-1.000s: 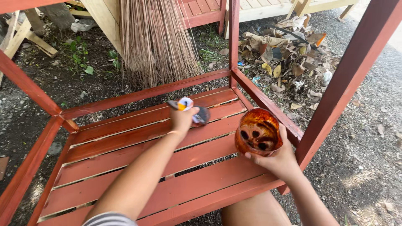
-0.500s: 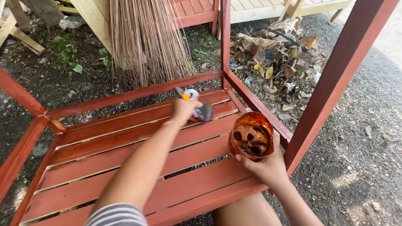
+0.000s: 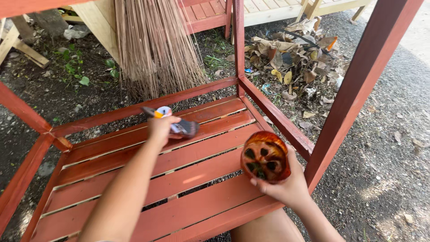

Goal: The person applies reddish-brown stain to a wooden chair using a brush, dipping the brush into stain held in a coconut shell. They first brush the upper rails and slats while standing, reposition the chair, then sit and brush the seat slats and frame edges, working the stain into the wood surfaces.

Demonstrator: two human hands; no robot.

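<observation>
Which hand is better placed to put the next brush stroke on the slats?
Left. The left hand already holds the paintbrush, bristles down on a red slat of the wooden frame. The right hand is occupied holding the paint-smeared container over the frame's near right corner.

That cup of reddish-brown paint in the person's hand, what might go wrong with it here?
The cup is held tilted in the right hand at the rack's edge, so paint might spill onto the gravel. The brush in the left hand could drip through the gaps between the red slats.
</observation>
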